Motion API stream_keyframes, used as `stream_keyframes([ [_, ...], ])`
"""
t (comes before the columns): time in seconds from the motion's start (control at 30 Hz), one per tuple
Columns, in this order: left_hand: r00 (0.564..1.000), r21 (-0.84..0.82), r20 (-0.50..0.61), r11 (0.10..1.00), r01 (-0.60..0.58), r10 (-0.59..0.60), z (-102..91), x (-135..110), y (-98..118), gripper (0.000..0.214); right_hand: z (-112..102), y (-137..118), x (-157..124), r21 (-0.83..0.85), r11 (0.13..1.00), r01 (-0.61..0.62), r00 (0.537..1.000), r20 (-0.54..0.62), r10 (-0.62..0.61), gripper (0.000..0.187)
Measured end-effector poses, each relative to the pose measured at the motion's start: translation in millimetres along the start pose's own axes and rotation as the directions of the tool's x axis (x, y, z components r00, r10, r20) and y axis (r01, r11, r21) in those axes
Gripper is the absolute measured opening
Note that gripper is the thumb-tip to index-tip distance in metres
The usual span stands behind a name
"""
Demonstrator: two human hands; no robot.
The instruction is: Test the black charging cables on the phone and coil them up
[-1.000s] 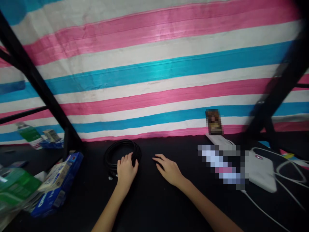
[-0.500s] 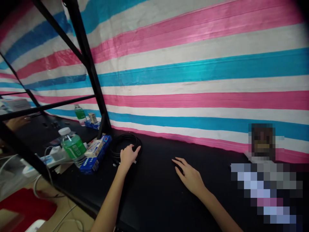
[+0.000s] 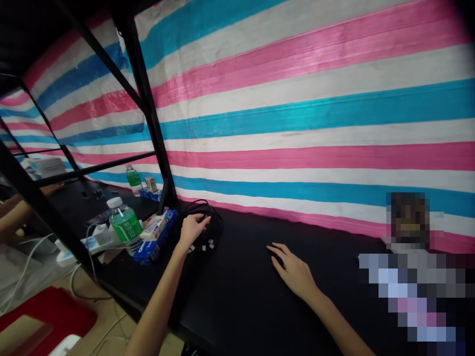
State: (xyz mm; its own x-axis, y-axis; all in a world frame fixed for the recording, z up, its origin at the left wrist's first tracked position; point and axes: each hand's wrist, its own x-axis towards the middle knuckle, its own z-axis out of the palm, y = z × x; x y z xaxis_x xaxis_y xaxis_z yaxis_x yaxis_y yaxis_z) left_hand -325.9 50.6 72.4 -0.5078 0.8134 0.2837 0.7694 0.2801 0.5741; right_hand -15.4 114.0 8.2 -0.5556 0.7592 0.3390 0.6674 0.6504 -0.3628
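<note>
A coil of black cable lies on the black table near the striped wall. My left hand is on the coil, its fingers curled round the cable, and the coil's near edge looks slightly raised. Small light connector ends show just below that hand. My right hand lies flat on the table to the right, fingers spread, holding nothing.
A black frame post stands left of the coil. Beside it sit a blue box, a green bottle and a white power strip. Another person's arm shows at far left. Blurred items lie at the right.
The view has swung left and down. My left hand has gone from resting on the coil to closing its fingers on it. My right hand has stayed flat.
</note>
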Motion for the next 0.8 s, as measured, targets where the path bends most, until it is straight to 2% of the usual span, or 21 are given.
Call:
stream_keyframes([
  [0.13,0.997,0.054,-0.054,0.997,-0.053,0.056,-4.4,-3,-9,0.045,1,0,-1,0.03,1.0,-0.006,1.0,-0.011,0.006,0.036],
  [0.23,0.994,0.204,-0.103,0.979,0.002,0.02,-11.7,-2,-19,0.046,1,0,-1,0.033,0.999,-0.011,1.0,-0.016,0.011,0.036],
  [0.33,0.99,0.352,-0.104,0.928,0.122,-0.09,-17.0,4,-32,0.044,-1,-1,-1,0.036,0.999,-0.015,1.0,-0.008,0.015,0.036],
  [0.43,0.969,0.46,-0.029,0.857,0.231,-0.246,-18.0,15,-45,0.034,-2,-1,-1,0.047,0.999,-0.012,1.0,-0.011,0.013,0.036],
  [0.57,0.93,0.542,0.04,0.789,0.288,-0.366,-20.6,27,-56,0.028,-1,0,-1,0.056,0.998,-0.009,1.0,-0.014,0.01,0.037],
  [0.63,0.926,0.556,0.076,0.787,0.268,-0.369,-24.3,30,-56,0.029,0,0,-2,0.059,0.998,-0.006,1.0,-0.014,0.007,0.037],
  [0.8,0.955,0.558,0.102,0.811,0.177,-0.279,-34.5,32,-48,0.033,2,3,-1,0.074,0.997,0.0,1.0,-0.023,0.002,0.037],
])
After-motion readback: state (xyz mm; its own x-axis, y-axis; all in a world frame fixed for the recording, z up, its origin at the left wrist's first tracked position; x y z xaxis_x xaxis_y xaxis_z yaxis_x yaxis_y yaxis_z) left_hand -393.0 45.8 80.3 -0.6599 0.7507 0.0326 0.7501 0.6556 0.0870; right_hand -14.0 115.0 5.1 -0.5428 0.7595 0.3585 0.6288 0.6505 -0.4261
